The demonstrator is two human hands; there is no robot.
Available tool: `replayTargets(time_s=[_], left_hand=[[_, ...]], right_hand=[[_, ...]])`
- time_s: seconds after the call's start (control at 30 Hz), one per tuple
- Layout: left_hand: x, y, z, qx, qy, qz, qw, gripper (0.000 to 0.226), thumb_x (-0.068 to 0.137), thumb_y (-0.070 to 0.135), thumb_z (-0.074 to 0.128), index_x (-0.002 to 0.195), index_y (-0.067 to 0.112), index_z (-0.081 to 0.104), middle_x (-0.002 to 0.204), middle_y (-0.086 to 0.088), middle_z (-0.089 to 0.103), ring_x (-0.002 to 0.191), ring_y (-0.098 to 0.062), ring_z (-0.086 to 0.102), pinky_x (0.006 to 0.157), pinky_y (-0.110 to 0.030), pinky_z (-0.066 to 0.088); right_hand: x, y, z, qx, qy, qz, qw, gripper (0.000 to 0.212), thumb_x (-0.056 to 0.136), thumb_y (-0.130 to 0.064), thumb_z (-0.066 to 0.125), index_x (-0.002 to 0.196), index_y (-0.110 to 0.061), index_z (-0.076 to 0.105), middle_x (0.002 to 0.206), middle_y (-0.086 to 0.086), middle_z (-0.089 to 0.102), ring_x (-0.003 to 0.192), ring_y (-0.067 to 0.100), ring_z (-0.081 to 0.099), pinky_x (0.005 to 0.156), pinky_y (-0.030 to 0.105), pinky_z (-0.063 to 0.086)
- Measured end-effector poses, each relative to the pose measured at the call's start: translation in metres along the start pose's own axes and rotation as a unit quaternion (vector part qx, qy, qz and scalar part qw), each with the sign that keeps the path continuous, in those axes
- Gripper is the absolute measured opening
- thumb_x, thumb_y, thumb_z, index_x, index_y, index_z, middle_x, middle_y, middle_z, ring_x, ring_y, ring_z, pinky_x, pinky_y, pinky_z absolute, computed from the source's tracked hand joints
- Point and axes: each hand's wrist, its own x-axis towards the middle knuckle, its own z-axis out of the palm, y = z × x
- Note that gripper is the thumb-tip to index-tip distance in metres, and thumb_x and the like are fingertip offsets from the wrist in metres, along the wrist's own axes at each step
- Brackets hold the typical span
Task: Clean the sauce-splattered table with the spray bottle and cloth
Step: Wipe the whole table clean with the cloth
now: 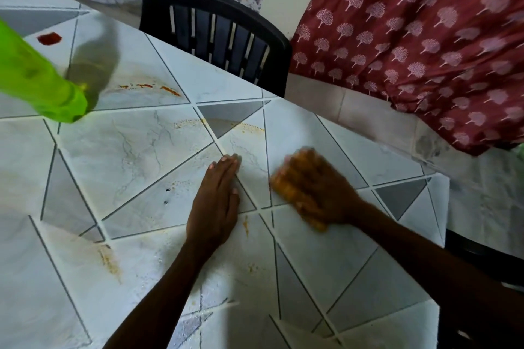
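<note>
The table (pixel 141 156) has a pale marble pattern with grey triangles. My left hand (pixel 217 201) lies flat on it, fingers straight and together. Just to its right, my right hand (pixel 314 187) is blurred and curled over an orange-stained cloth (pixel 283 187) that it presses to the table near the right edge. The green spray bottle (pixel 39 76) stands at the far left, untouched. A red sauce blob (pixel 49 38) sits behind it. Orange smears (pixel 150 86) streak the middle, and more smears (pixel 109 259) lie near the front left.
A black slatted chair (pixel 218 34) stands against the table's far edge. A maroon tree-print fabric (pixel 425 37) hangs at the right over a tiled floor (pixel 482 207). Another dark chair (pixel 482 263) is at the right edge.
</note>
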Motion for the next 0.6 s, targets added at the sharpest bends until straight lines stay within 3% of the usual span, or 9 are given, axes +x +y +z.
replayTargets(time_s=[0.07, 0.13, 0.17, 0.2, 0.27, 0.33, 0.43, 0.5, 0.6], left_hand=[[0.0, -0.002, 0.0, 0.0, -0.003, 0.002, 1.0, 0.056, 0.097, 0.016, 0.038, 0.152, 0.011, 0.033, 0.158, -0.002, 0.032, 0.149, -0.016, 0.023, 0.121, -0.047, 0.022], [0.001, -0.001, 0.0, -0.003, -0.003, 0.004, 1.0, 0.056, 0.098, 0.018, 0.038, 0.153, 0.012, 0.031, 0.159, -0.002, 0.031, 0.149, -0.017, 0.023, 0.121, -0.047, 0.021], [0.0, 0.0, -0.001, -0.005, 0.001, 0.007, 1.0, 0.056, 0.098, 0.019, 0.038, 0.153, 0.012, 0.03, 0.159, -0.002, 0.031, 0.149, -0.017, 0.022, 0.121, -0.047, 0.021], [-0.001, 0.0, -0.001, -0.009, 0.008, 0.007, 1.0, 0.055, 0.099, 0.02, 0.038, 0.153, 0.012, 0.03, 0.16, -0.003, 0.03, 0.15, -0.018, 0.022, 0.122, -0.047, 0.02], [-0.003, 0.001, -0.001, -0.024, 0.031, 0.001, 0.999, 0.054, 0.101, 0.022, 0.036, 0.153, 0.011, 0.03, 0.16, -0.003, 0.029, 0.149, -0.018, 0.023, 0.123, -0.046, 0.018], [-0.005, 0.001, -0.001, -0.055, 0.056, -0.02, 0.997, 0.053, 0.102, 0.025, 0.033, 0.152, 0.01, 0.031, 0.159, -0.004, 0.03, 0.149, -0.018, 0.023, 0.123, -0.045, 0.017], [-0.004, 0.0, -0.008, -0.094, 0.082, -0.059, 0.99, 0.05, 0.101, 0.023, 0.036, 0.149, 0.013, 0.038, 0.157, -0.002, 0.036, 0.147, -0.016, 0.027, 0.123, -0.043, 0.017], [0.0, -0.008, -0.025, -0.051, 0.069, -0.046, 0.995, 0.048, 0.099, 0.023, 0.04, 0.147, 0.018, 0.044, 0.154, 0.001, 0.04, 0.145, -0.015, 0.031, 0.122, -0.044, 0.017], [0.001, -0.038, -0.052, 0.061, 0.023, -0.035, 0.997, 0.053, 0.099, 0.041, 0.041, 0.147, 0.019, 0.042, 0.153, 0.0, 0.041, 0.146, -0.016, 0.029, 0.122, -0.043, 0.017]], right_hand=[[0.052, 0.024, 0.0, 0.017, 0.035, 0.215, 0.976, 0.074, 0.1, -0.057, 0.037, 0.16, -0.015, 0.025, 0.166, 0.019, 0.023, 0.152, 0.048, 0.017, 0.117, 0.066, 0.025], [0.111, 0.018, -0.016, 0.066, 0.07, 0.428, 0.898, 0.073, 0.099, -0.058, 0.032, 0.16, -0.018, 0.024, 0.165, 0.018, 0.027, 0.15, 0.05, 0.021, 0.118, 0.066, 0.025], [0.134, 0.007, -0.024, 0.08, 0.071, 0.477, 0.873, 0.073, 0.099, -0.058, 0.031, 0.16, -0.02, 0.021, 0.166, 0.017, 0.024, 0.151, 0.049, 0.018, 0.12, 0.066, 0.021], [0.148, -0.005, -0.027, 0.079, 0.071, 0.481, 0.87, 0.073, 0.1, -0.059, 0.028, 0.161, -0.021, 0.017, 0.168, 0.016, 0.019, 0.153, 0.048, 0.013, 0.122, 0.065, 0.016], [0.151, -0.036, -0.024, 0.049, 0.074, 0.394, 0.915, 0.075, 0.101, -0.06, 0.022, 0.163, -0.021, 0.01, 0.17, 0.014, 0.01, 0.155, 0.046, 0.005, 0.123, 0.064, 0.013], [0.117, -0.071, -0.018, 0.035, 0.081, 0.214, 0.973, 0.073, 0.102, -0.057, 0.032, 0.163, -0.019, 0.017, 0.17, 0.014, 0.013, 0.156, 0.044, 0.004, 0.122, 0.064, 0.016], [0.033, -0.097, -0.017, 0.018, 0.046, -0.033, 0.998, 0.074, 0.1, -0.054, 0.046, 0.162, -0.023, 0.02, 0.17, 0.009, 0.013, 0.157, 0.04, 0.002, 0.126, 0.06, 0.006], [-0.007, -0.077, -0.02, 0.03, 0.011, -0.068, 0.997, 0.078, 0.098, -0.055, 0.052, 0.162, -0.025, 0.018, 0.171, 0.005, 0.008, 0.157, 0.038, -0.001, 0.126, 0.058, 0.004], [-0.013, -0.018, -0.003, 0.045, -0.02, 0.059, 0.997, 0.078, 0.101, -0.058, 0.042, 0.163, -0.019, 0.016, 0.171, 0.008, 0.005, 0.157, 0.038, -0.003, 0.124, 0.063, 0.012]])
